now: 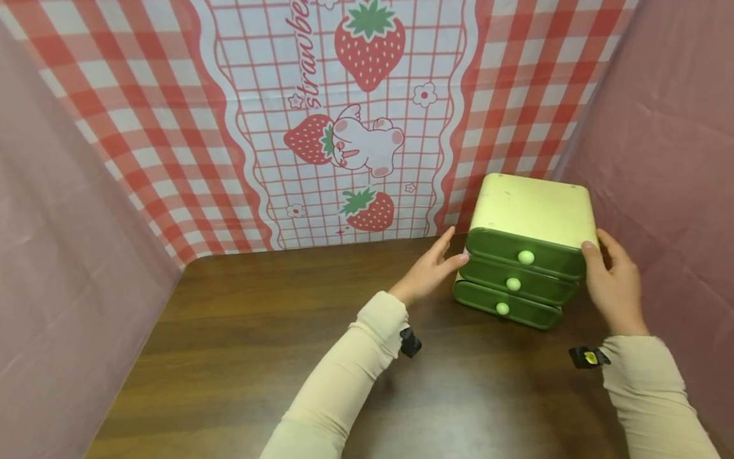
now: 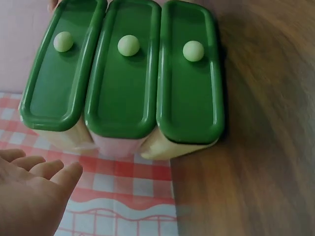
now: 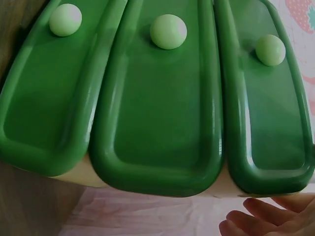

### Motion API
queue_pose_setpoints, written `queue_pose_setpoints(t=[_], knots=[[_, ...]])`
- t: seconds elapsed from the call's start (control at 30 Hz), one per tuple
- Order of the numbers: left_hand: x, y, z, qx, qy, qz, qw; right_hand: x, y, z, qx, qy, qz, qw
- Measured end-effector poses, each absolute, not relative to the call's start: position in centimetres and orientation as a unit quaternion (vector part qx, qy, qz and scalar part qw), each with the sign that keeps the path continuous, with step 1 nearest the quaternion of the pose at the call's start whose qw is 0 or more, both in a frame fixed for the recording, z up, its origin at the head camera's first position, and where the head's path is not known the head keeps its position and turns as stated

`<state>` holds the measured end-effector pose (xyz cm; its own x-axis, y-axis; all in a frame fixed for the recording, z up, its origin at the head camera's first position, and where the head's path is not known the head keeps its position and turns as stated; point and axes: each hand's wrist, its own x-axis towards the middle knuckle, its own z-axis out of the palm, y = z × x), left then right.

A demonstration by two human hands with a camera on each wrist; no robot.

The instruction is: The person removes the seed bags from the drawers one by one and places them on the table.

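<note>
A small three-drawer cabinet (image 1: 533, 207) with a pale yellow body and green drawer fronts stands at the right of the table. Each front carries a round light-green knob (image 2: 128, 45), and all three drawers are closed. My left hand (image 1: 429, 268) is at the cabinet's left side, its fingers extended and its thumb tip right at the upper drawer's edge. On the opposite side, my right hand (image 1: 616, 284) has its thumb at the top drawer's right corner and its fingers along the side wall. Its relaxed fingers (image 3: 261, 216) show beside the cabinet in the right wrist view.
The brown wooden table (image 1: 275, 331) stretches to the left and front of the cabinet. A red-and-white checked cloth with strawberries (image 1: 369, 48) hangs along the back. Pink drapes (image 1: 659, 127) hang at both sides, the right one near the cabinet and right hand.
</note>
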<state>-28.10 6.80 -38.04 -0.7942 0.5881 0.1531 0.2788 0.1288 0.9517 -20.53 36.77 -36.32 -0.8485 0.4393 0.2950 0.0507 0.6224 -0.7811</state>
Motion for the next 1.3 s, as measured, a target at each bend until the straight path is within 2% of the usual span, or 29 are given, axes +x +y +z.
queue_pose_setpoints(t=[0.2,0.57,1.3], knots=[[-28.3,8.3,-38.2,0.291,0.718,0.611,0.162,-20.6,37.1,-36.9,-0.151,-0.842,0.467,0.222],[-28.4,9.5,-37.7,0.268,0.715,0.621,0.176,-20.7,37.2,-37.5,-0.161,-0.822,0.502,0.214],[-27.5,8.7,-38.0,0.253,0.72,0.628,0.153,-21.0,35.6,-37.3,-0.163,-0.794,0.549,0.203]])
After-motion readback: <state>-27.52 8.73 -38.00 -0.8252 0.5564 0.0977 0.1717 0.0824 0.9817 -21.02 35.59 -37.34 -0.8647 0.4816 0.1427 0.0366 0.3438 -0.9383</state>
